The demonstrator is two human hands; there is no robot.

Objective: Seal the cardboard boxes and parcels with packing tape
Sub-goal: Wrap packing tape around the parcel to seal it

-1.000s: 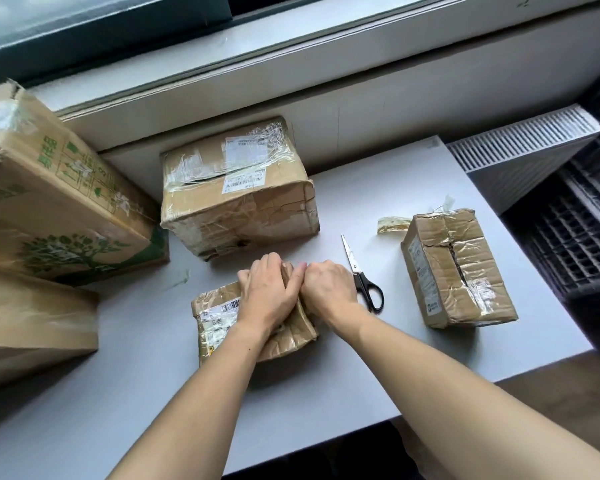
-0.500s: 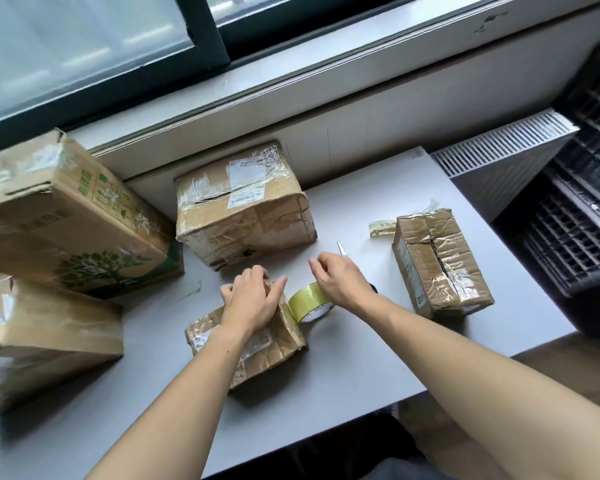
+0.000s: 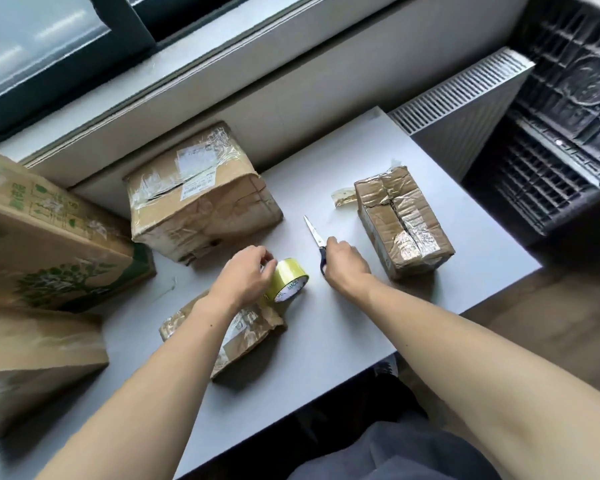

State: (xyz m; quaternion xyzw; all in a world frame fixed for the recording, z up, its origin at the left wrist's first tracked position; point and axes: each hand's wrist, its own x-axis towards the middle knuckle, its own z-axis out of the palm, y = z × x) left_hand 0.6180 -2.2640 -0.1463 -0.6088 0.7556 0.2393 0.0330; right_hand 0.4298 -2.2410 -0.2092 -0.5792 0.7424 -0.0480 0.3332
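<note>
Yellow tape roll [image 3: 290, 277] upright, hole rightward | left hand [image 3: 246, 271] pinches it | right hand [image 3: 347, 265] fingers unclear

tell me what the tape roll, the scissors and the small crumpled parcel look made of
tape roll: glossy yellowish-clear plastic film wound on a white printed core, probably card.
scissors: bright bare-metal blades; the dark handle looks like plastic but is mostly covered.
small parcel: creased brown paper or thin cardboard, hard to say which, with shiny clear tape and a white label on it.
</note>
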